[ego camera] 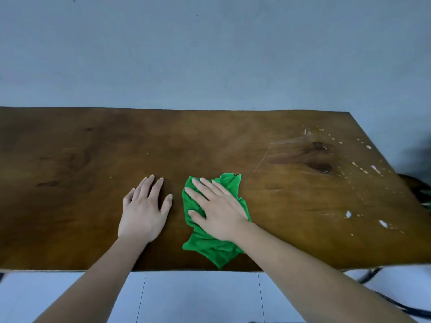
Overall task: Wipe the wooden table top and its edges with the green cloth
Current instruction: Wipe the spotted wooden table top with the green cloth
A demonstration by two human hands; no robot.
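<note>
Wiping looks barely begun: the right hand (218,212) presses flat, fingers straight, on the green cloth (211,245) mid-worktop (81,159), left hand (143,209) flat beside it, while white specks (363,169) remain at the right end.

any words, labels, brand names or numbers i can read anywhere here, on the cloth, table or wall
There is no readable text in this view.
The green cloth under the right hand shows no tag or print.
The wooden table top shows only grain, scratches and pale flecks, not letters.
The wall behind is plain, with no sign.
</note>
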